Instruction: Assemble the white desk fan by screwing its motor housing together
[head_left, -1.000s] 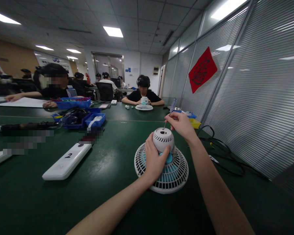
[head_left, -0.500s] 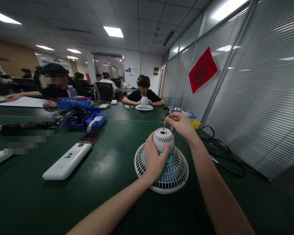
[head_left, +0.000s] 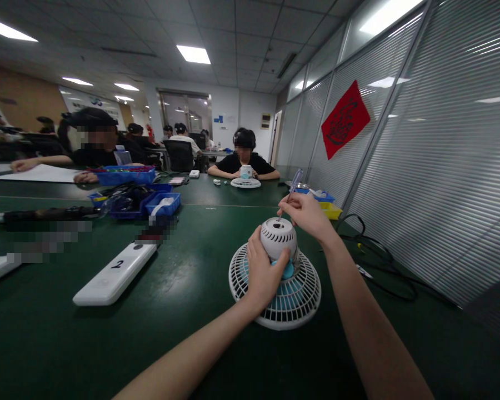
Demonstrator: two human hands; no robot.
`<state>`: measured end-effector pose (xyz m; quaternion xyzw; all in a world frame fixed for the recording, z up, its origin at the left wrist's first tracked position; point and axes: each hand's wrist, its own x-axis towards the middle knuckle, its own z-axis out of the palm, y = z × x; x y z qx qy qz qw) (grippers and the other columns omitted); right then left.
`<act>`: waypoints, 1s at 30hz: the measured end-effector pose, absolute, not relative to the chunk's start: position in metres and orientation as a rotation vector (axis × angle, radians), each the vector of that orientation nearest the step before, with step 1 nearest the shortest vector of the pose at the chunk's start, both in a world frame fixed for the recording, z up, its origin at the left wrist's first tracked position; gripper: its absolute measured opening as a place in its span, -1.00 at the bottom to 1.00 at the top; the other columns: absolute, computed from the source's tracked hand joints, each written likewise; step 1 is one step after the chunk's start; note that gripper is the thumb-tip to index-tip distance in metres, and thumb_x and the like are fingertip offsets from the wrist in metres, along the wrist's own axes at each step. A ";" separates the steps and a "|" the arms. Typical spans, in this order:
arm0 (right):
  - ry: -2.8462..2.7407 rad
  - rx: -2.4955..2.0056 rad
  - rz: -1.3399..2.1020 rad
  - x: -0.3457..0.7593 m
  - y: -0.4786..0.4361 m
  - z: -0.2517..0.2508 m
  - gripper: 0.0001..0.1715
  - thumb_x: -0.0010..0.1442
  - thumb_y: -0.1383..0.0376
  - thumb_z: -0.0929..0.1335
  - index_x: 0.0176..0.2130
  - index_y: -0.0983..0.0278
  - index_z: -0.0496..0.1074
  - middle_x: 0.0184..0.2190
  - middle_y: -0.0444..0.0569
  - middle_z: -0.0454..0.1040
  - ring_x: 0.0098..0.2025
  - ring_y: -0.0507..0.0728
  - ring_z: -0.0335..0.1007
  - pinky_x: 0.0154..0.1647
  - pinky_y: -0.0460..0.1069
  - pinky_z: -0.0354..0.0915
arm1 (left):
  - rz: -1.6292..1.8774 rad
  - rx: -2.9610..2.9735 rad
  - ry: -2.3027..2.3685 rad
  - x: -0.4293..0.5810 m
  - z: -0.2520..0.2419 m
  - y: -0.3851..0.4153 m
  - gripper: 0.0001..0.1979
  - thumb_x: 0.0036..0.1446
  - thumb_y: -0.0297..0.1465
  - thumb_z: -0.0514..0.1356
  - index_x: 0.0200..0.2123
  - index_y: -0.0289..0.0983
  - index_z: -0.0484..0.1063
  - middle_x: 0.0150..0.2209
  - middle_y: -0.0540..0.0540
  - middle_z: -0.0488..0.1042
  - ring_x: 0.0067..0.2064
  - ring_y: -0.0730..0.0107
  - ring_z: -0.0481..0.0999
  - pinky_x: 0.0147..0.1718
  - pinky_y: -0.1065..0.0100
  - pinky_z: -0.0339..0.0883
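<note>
A small white fan (head_left: 289, 311) lies with its round grille down on the green table, and its rounded motor housing (head_left: 278, 236) points up. My left hand (head_left: 263, 272) is wrapped round the left and near side of the housing, thumb by a light-blue part (head_left: 288, 270). My right hand (head_left: 303, 213) pinches a slim screwdriver with a clear purplish handle (head_left: 295, 180), slightly tilted. Its tip is at the top of the housing, beside a dark opening; whether it sits in a screw cannot be made out.
Blue trays (head_left: 163, 204) with cables and parts stand at the left. A white numbered power strip (head_left: 114, 275) lies nearer. Behind my right hand are a yellow tray (head_left: 330, 210) and black cables (head_left: 389, 261). Across the table a person (head_left: 244, 153) holds another fan.
My right hand has shifted slightly down, its fingers have changed position on the screwdriver, and the clear handle now stands more visible above them. My left hand and the fan stay put.
</note>
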<state>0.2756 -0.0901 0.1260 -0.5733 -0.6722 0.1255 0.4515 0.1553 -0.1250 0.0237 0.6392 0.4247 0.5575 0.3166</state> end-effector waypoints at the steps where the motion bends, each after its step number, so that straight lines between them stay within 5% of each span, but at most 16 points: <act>1: -1.690 -1.424 0.280 0.275 -0.091 0.127 -0.89 0.15 0.34 0.29 -0.42 0.30 0.37 -0.47 -0.04 0.55 -0.52 0.02 0.40 -0.43 -0.09 0.27 | 1.467 1.680 1.117 0.155 0.024 -0.125 -0.34 0.03 -0.28 0.15 0.17 -0.29 0.01 0.18 -0.29 0.16 0.26 0.09 0.11 0.24 0.06 -0.07; 12: -1.905 -1.451 0.060 0.269 -0.096 0.129 -0.71 0.26 0.35 0.18 -0.46 0.26 0.32 -0.47 -0.04 0.53 -0.35 0.07 0.45 -0.24 -0.06 0.22 | 1.482 1.680 1.106 0.156 0.022 -0.124 -0.35 0.04 -0.27 0.16 0.17 -0.28 0.01 0.19 -0.28 0.16 0.25 0.09 0.13 0.23 0.05 -0.06; 30: -1.791 -1.539 0.078 0.270 -0.099 0.133 -0.76 0.29 0.32 0.13 -0.42 0.22 0.20 -0.54 -0.05 0.53 -0.41 0.09 0.45 -0.34 -0.05 0.20 | 1.437 1.600 1.052 0.154 0.028 -0.124 -0.34 0.02 -0.29 0.18 0.17 -0.27 0.02 0.17 -0.25 0.17 0.24 0.13 0.14 0.23 0.10 -0.06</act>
